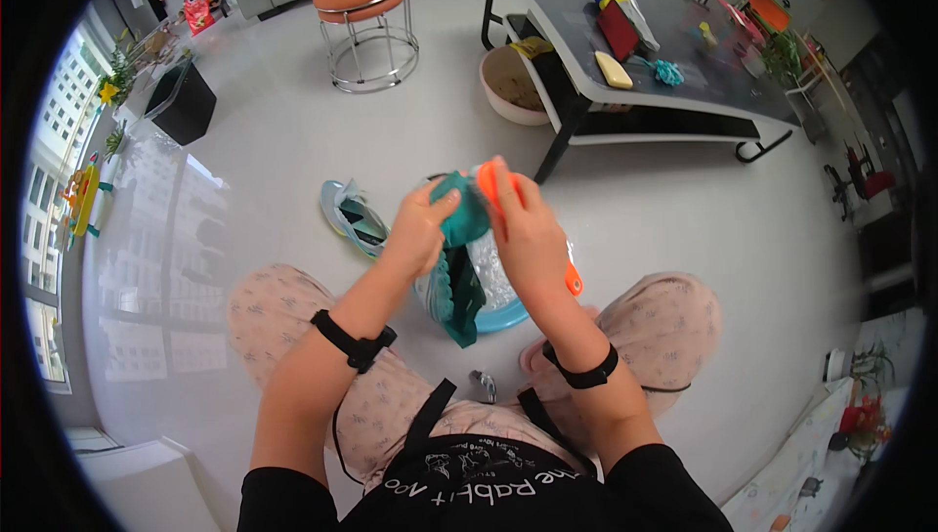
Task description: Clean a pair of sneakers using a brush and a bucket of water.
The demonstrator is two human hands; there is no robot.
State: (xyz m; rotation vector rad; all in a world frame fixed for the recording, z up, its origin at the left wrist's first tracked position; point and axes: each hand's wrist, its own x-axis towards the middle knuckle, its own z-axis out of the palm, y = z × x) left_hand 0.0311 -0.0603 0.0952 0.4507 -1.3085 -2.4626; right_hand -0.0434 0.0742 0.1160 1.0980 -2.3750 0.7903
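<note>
My left hand (422, 229) grips a teal cloth garment (461, 258) that hangs down over a blue basin of soapy water (503, 309) between my knees. In my right hand (523, 229) is an orange scrubbing brush (489, 186), its head pressed on the top of the cloth and its handle end (573, 283) sticking out below my palm. Both hands are close together above the basin. Black bands sit on both wrists.
A light blue slipper (352, 219) lies on the white floor left of the basin. A low grey table (684, 73) with small items stands at the back right, a beige bowl (513, 87) beside it. An orange stool (363, 24) is behind.
</note>
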